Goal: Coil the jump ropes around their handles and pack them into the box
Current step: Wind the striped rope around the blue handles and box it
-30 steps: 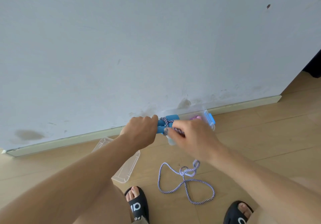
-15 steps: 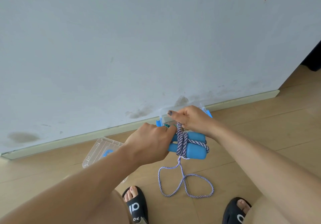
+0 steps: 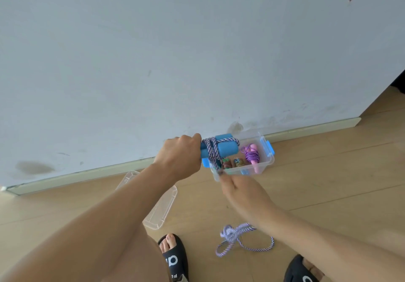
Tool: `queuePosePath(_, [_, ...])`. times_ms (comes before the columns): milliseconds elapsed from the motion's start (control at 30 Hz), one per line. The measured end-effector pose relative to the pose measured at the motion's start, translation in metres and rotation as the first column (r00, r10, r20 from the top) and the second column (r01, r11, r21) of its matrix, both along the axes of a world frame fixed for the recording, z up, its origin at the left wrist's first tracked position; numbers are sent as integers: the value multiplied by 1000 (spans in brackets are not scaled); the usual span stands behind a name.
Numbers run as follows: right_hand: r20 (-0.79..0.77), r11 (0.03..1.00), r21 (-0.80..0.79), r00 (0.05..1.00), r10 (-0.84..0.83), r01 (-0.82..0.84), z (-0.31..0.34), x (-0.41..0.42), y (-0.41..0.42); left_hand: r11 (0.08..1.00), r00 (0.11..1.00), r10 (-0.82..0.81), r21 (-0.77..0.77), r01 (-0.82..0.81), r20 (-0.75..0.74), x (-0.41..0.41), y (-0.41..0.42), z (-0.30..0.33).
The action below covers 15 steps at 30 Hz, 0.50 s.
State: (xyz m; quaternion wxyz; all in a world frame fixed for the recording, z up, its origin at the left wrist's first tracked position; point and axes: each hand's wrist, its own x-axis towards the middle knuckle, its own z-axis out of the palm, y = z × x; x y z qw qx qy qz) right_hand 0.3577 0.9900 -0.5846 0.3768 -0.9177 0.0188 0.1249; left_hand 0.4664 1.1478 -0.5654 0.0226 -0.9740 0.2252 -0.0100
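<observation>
While the left hand grips the blue handles above the clear box, the right hand just in front pinches the purple-white rope wrapped around them.

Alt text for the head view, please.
A person's left hand grips two blue handles while the right hand pulls the purple-white rope wrapped round them, above a clear box on the floor.
</observation>
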Motion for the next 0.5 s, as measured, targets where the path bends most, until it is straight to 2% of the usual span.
queuePosePath(67, [139, 971, -205, 979, 151, -121, 7, -15, 6, 995, 1000, -22, 100, 24, -21, -3, -1, -2])
queuePosePath(133, [250, 945, -271, 935, 253, -184, 22, -17, 12, 981, 996, -73, 176, 80, -48, -11, -5, -5])
queuePosePath(233, [392, 963, -253, 899, 194, -97, 41, 10, -5, 967, 989, -124, 214, 139, -82, -19, -12, -6])
queuePosePath(333, [452, 942, -336, 872, 187, -29, 54, 41, -30, 933, 968, -245, 259, 250, -51, -30, -15, -8])
queuePosePath(433, [413, 911, -409, 881, 232, -48, 51, 61, -43, 907, 926, -368, 187, 377, -83, -50, -24, -7])
queuePosePath(500, [361, 932, -352, 905, 224, -90, 41, 70, -45, 904, 908, -418, 96, 418, -23, -61, -28, -4])
